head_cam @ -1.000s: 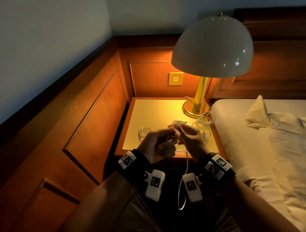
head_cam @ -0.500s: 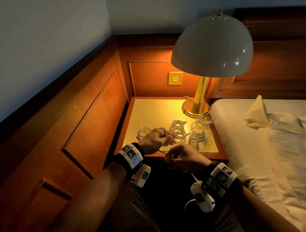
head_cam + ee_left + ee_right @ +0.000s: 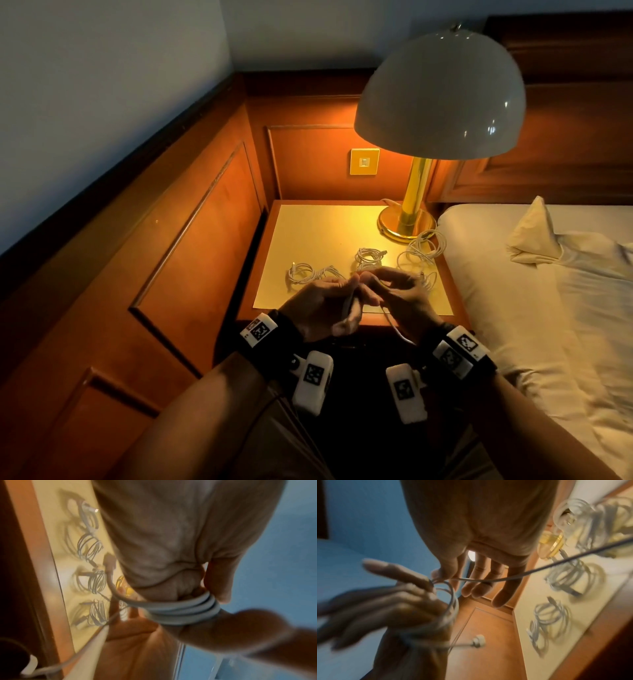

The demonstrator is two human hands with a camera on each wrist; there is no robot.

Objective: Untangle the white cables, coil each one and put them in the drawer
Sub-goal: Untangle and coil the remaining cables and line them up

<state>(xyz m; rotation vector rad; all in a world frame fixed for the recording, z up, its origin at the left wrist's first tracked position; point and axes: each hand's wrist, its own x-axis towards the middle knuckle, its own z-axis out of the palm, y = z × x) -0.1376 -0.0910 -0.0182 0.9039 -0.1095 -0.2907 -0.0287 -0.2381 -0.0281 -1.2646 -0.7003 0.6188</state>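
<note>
A white cable [image 3: 185, 611] is wound in a few loops round the fingers of my left hand [image 3: 329, 305], whose thumb presses on the loops. Just to its right, my right hand [image 3: 397, 294] pinches the free strand [image 3: 488, 580] between thumb and forefinger, and the rest trails down towards my lap. Both hands hover over the front edge of the nightstand [image 3: 318, 236]. On its top lie two coiled cables [image 3: 301, 272] [image 3: 368, 255] and a looser bundle [image 3: 423, 248] by the lamp. Another coil is partly hidden behind my right hand. No drawer shows.
A brass lamp base [image 3: 406, 222] stands at the back right of the nightstand, under a wide white shade [image 3: 442, 96]. The bed [image 3: 513, 308] borders the nightstand on the right, and wood panelling [image 3: 191, 240] closes the left side and the back.
My right hand, which was low in front of the table edge half a second ago, has come back up to my left hand with the strand. The left hand still holds the coil.
</note>
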